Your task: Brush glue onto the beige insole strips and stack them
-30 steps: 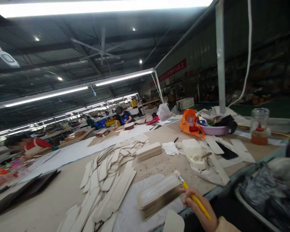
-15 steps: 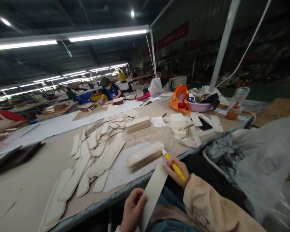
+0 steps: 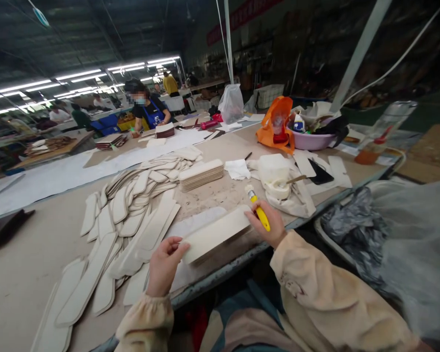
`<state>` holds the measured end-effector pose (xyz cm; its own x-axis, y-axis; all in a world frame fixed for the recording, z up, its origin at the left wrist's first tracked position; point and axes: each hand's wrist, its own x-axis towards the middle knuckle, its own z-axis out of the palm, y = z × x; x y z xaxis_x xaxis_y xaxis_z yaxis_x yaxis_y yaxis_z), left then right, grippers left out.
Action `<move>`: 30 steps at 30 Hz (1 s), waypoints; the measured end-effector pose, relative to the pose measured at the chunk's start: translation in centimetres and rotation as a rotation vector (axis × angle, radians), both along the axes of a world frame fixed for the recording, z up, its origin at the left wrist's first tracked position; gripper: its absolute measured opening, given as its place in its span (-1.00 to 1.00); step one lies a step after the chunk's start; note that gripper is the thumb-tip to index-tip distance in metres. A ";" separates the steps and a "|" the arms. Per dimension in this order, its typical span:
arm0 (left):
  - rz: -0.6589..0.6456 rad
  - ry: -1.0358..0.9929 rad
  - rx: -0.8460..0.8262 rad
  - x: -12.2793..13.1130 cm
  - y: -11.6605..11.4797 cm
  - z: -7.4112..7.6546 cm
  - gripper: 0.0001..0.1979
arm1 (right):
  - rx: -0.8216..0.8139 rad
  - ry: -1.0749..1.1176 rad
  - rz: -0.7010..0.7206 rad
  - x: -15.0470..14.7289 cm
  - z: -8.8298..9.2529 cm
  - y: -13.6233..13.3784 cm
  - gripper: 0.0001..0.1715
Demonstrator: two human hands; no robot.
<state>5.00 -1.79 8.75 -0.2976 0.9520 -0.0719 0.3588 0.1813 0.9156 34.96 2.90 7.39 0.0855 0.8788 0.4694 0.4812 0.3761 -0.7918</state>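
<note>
Cream strip (image 3: 219,231) spans from left hand (image 3: 165,266) to right hand (image 3: 269,226), each pinching an end; the right also grips the brush (image 3: 263,218). It sits over the stack (image 3: 225,249): best keep it taut, square its edges and hold the bristles (image 3: 248,188) clear. Loose strips (image 3: 119,206) lie to the left.

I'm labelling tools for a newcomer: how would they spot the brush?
Find the big table and follow its near edge to the person's right hand. It holds the brush, bristles pointing away from the body, beside a pale flat piece. A bright yellow handle sets the brush apart from the cream-coloured pieces nearby.
</note>
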 end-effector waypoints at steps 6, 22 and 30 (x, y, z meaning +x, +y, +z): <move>-0.096 0.261 -0.044 -0.3 3.9 -0.6 -0.63 | -0.068 -0.067 -0.022 -0.1 -1.0 3.4 -0.81; -0.120 0.464 -0.140 -0.6 4.2 -1.8 -0.67 | -0.151 -0.210 -0.030 -0.3 -2.8 4.4 -0.83; -0.127 0.450 -0.139 -0.6 4.2 -1.8 -0.66 | -0.169 -0.258 -0.034 -0.3 -3.0 4.2 -0.86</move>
<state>4.41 2.40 6.96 -0.2108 0.9732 -0.0915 0.7405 0.2201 0.6350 34.65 7.08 4.39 0.0129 0.9450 0.3269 0.6845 0.2300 -0.6918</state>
